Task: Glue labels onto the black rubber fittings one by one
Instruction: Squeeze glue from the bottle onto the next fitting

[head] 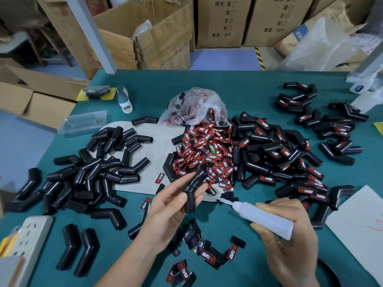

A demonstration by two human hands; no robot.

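While the left hand grips one bare fitting upright, presumably presenting its face for glue, the right hand clasps the glue bottle, nozzle aimed toward it; labels lie heaped just beyond both hands.

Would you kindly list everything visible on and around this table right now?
unlabelled fittings: many, black, heap on table's left
labelled fittings: many, black, heap at right
labels: many, red and black, centre pile
plastic bag: one, clear, behind labels
power strip: one, white, near left corner
table: one, teal
cardboard boxes: several, brown, beyond table
left hand: holds one fitting
right hand: grips glue bottle
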